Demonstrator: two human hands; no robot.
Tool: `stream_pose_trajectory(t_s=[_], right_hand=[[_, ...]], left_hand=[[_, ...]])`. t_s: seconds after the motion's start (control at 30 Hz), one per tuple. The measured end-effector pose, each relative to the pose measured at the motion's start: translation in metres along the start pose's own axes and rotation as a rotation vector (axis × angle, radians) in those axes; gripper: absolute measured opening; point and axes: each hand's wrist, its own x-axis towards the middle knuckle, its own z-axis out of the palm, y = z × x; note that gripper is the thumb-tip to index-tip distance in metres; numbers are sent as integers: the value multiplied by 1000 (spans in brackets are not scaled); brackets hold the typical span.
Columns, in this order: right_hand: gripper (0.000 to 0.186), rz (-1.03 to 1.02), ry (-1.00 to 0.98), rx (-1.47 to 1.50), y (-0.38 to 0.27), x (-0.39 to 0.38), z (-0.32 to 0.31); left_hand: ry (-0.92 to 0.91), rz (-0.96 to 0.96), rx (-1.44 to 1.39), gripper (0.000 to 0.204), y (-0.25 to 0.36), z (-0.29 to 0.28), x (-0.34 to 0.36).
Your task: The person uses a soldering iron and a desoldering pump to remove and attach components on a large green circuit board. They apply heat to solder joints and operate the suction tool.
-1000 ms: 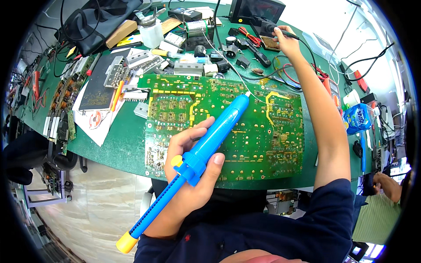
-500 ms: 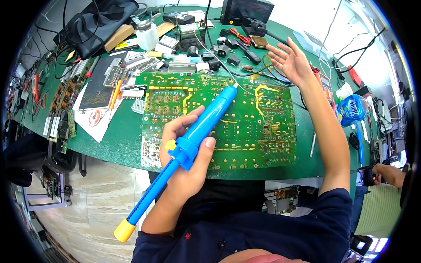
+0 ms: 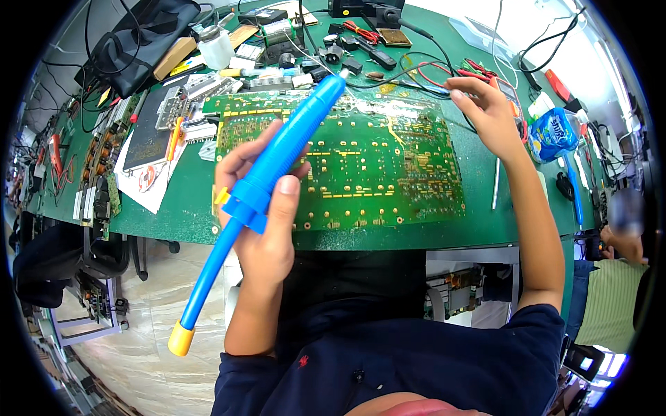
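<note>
My left hand (image 3: 260,208) is wrapped round a blue desoldering pump (image 3: 288,139). The pump slants over the left part of a large green circuit board (image 3: 361,166), its pale tip pointing up and to the far right, its yellow end cap toward me. My right hand (image 3: 483,114) hovers past the board's far right corner with fingers curved and thumb apart, nothing visible between them. Closest to its fingertips lie a slim blue-and-white handle (image 3: 436,88) and dark cables; whether they touch cannot be made out.
Behind the board stand a spool of wire (image 3: 279,33), a white bottle (image 3: 217,52) and a soldering-iron holder (image 3: 390,17). To the right lie a blue packet (image 3: 553,135) and a metal rod (image 3: 495,184). An orange screwdriver (image 3: 175,139) rests at left. Another person's hand (image 3: 621,244) shows far right.
The pump and my left hand have moved left and farther away, the tip now beyond the board's far edge. My right hand has come lower, its raised, spread fingers now curved toward the cables.
</note>
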Motion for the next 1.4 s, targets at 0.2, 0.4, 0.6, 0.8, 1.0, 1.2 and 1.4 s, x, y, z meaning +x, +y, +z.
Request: stream_pose_trajectory(t_s=[0.2,0.4,0.6,0.8,1.0,1.2,1.4], right_hand=[[40,106,-26,45,16,-57,-4],[46,424,-110,434,20,-57,8],[52,455,-144,589,18,-51,19],[58,441,-125,642,21,-48,23],[59,321,-52,958,33,-53,30],[54,234,-40,1041,35,-59,39],[56,239,-26,1021,31,-61,43]], left_hand=[[88,85,134,45,18,-13,16],[60,495,990,30,26,-82,39],[-265,457,1441,38,32,-155,67],[-424,336,1515,59,23,-185,84],[-546,66,1424,60,23,-184,90],[-582,-45,1434,80,33,-175,86],[-432,158,1482,74,33,-188,88]])
